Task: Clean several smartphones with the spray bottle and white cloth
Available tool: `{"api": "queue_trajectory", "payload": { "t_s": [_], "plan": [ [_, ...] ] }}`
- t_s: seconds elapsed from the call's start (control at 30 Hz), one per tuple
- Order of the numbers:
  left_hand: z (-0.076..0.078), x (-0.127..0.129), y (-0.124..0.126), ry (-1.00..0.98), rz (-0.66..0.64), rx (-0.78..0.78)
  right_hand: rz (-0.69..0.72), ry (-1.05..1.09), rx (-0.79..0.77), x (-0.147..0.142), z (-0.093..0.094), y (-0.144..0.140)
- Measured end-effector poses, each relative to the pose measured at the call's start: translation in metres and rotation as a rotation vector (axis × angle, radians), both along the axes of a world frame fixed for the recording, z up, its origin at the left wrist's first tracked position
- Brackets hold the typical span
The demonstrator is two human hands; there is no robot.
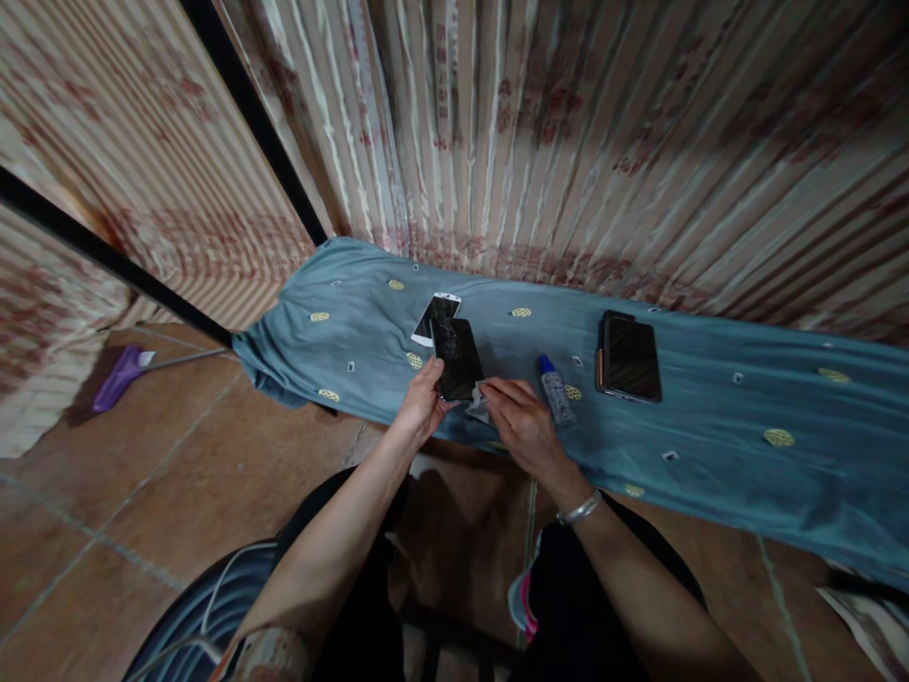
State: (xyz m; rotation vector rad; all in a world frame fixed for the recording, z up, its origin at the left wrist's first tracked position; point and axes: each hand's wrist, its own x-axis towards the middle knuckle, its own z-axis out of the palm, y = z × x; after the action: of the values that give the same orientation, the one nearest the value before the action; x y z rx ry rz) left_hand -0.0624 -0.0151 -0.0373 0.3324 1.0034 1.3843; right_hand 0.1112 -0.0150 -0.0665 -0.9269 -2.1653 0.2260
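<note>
Teal cloth (710, 445) with small yellow motifs covers a long low surface; what is under the cloth is hidden. Head view only: left hand (421, 403) grips a black cracked phone (458, 358) by its lower left edge, fingers curled round it, thumb on the side. Phone sits at the cloth's near edge, left of centre, long axis running near-to-far, top end pointing away toward the wall and leaning slightly left. Screen faces up, cracks showing near the top. Right hand (522, 421) is partly closed, fingertips pinching a small grey cloth or wipe (478, 404) against the phone's lower right corner; most of the wipe is hidden under the fingers, hard to make out. White phone (436, 317) lies just behind, partly covered by the black one. Small bottle with a blue cap (555, 388) lies just right of the right hand. Dark phone stack (629, 357) further right, how many devices cannot be told. Purple broom head (119, 375) on the tiled floor, left, handle cut off behind the cloth
</note>
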Motion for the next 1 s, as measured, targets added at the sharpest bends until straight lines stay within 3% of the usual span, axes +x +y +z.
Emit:
{"api": "queue_trajectory", "payload": {
  "t_s": [0.23, 0.5, 0.63, 0.83, 1.0],
  "plan": [
    [0.0, 0.009, -0.001, -0.052, 0.034, -0.012, 0.024, -0.049, 0.056, -0.01, 0.011, -0.006],
    [0.003, 0.022, -0.001, -0.024, 0.135, -0.033, 0.053, -0.017, 0.124, -0.029, 0.009, -0.013],
    [0.0, 0.023, -0.001, -0.063, 0.097, -0.083, 0.012, 0.048, 0.138, -0.035, 0.008, -0.013],
    [0.001, 0.026, -0.002, -0.065, 0.05, 0.066, -0.055, 0.079, 0.066, -0.038, 0.009, -0.012],
    [0.005, 0.029, -0.005, -0.063, 0.008, 0.047, -0.099, 0.087, -0.069, -0.039, 0.011, -0.009]
  ]
}}
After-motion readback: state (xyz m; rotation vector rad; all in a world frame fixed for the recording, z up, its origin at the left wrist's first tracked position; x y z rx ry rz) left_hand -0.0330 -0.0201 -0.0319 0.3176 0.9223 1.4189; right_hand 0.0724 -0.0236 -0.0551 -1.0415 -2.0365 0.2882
